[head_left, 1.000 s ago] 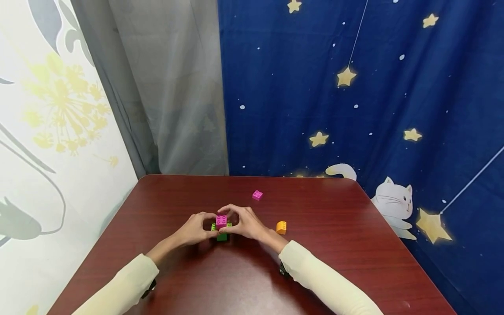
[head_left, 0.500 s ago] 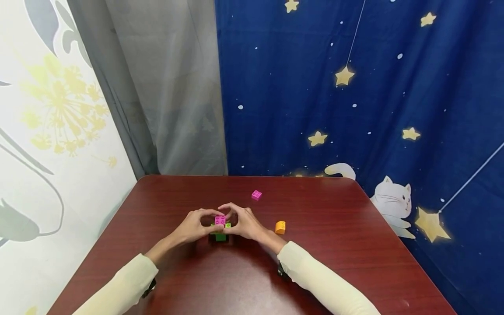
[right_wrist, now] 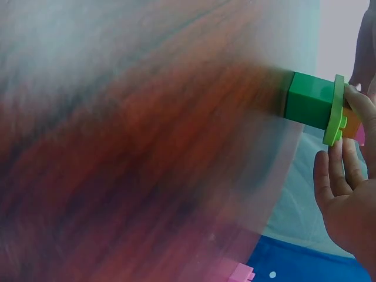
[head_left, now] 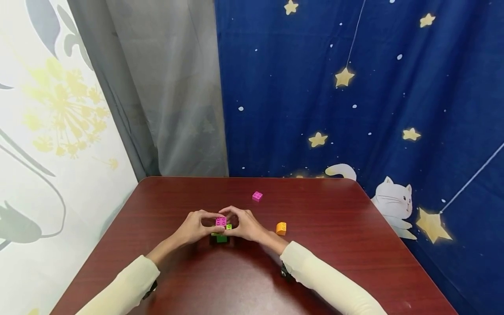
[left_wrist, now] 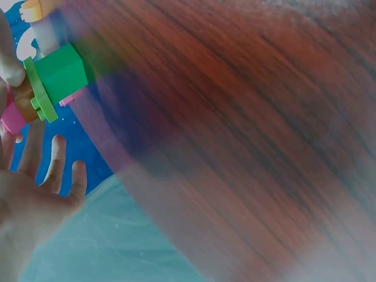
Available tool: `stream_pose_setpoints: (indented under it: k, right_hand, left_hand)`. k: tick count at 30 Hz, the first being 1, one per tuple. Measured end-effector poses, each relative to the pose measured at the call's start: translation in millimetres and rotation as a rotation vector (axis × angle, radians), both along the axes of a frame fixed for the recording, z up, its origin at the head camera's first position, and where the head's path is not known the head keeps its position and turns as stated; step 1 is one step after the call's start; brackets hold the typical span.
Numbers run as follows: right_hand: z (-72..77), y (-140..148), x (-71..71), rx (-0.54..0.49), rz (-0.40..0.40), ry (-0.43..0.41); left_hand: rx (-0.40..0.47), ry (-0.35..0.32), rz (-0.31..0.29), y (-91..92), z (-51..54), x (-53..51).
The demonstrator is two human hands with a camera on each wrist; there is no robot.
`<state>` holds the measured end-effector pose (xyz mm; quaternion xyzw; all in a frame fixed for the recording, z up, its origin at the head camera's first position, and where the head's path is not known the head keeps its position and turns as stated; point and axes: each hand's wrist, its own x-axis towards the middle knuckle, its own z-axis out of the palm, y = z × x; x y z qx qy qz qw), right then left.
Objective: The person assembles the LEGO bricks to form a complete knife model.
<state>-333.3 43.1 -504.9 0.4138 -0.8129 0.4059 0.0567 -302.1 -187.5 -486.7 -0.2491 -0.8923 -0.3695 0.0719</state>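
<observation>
A stack of toy building bricks stands on the table between both hands. From the bottom come a green block (right_wrist: 310,100), a lime plate with studs (right_wrist: 334,117), an orange brick (right_wrist: 351,124) and a pink brick (head_left: 221,221) on top. My left hand (head_left: 190,228) pinches the pink brick, thumb in front and index finger behind. On the stack's right side, my right hand (head_left: 247,225) has its thumb and index finger at the upper bricks; its thumb lies by the orange brick in the right wrist view. Fingers partly hide the middle of the stack.
A second pink brick (head_left: 257,196) lies farther back on the dark red wooden table (head_left: 315,210). An orange curved brick (head_left: 281,228) sits beside the right forearm. Behind the table hang a grey curtain (head_left: 185,109) and a blue starry curtain (head_left: 283,96).
My left thumb and index finger have moved right, from the stack's left side to around the top pink brick. The right thumb has drawn slightly right. The loose bricks have stayed put.
</observation>
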Motion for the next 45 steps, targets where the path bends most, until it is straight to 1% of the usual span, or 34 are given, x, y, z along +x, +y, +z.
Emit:
stream_pose_setpoints:
  k: [2,4,10,14,17,20,24,31,37,42,45]
  right_hand:
    - [2.2,0,-0.3,0.008,0.017,0.005]
    - [5.5,1,0.0,0.017,0.032,-0.008]
    - [14.7,10,-2.7,0.048,0.048,-0.083]
    - [20.1,18,-8.7,0.072,0.047,-0.091]
    - [23.6,24,-16.0,0.075,0.037,-0.076]
    - [27.1,31,-25.6,0.07,0.015,-0.082]
    - [32.0,41,-40.3,0.069,-0.022,-0.103]
    - [37.0,58,-63.7,0.056,-0.096,-0.099]
    - [34.9,67,-79.2,0.078,-0.166,-0.101]
    - [30.2,72,-89.5,0.076,-0.188,-0.104]
    - [28.4,74,-94.2,0.081,-0.203,-0.105]
  left_hand:
    - [-0.006,-0.002,0.017,0.3,0.1,0.2]
    - [-0.011,0.004,0.023,0.6,0.3,0.1]
    - [-0.014,0.013,0.009,1.6,1.2,-0.8]
    - [-0.02,0.013,0.0,2.3,1.7,-0.9]
    - [-0.018,0.012,-0.005,2.1,2.2,-0.7]
    - [-0.014,0.009,-0.007,1.3,2.9,-0.5]
    - [-0.007,0.001,-0.018,0.3,3.2,-1.3]
    - [-0.008,-0.008,-0.022,0.8,3.4,-2.3]
    - [-0.011,-0.044,-0.01,0.9,5.1,0.7]
    - [-0.002,-0.043,-0.011,1.1,5.6,0.7]
    - [0.0,-0.054,-0.007,1.0,5.1,-0.6]
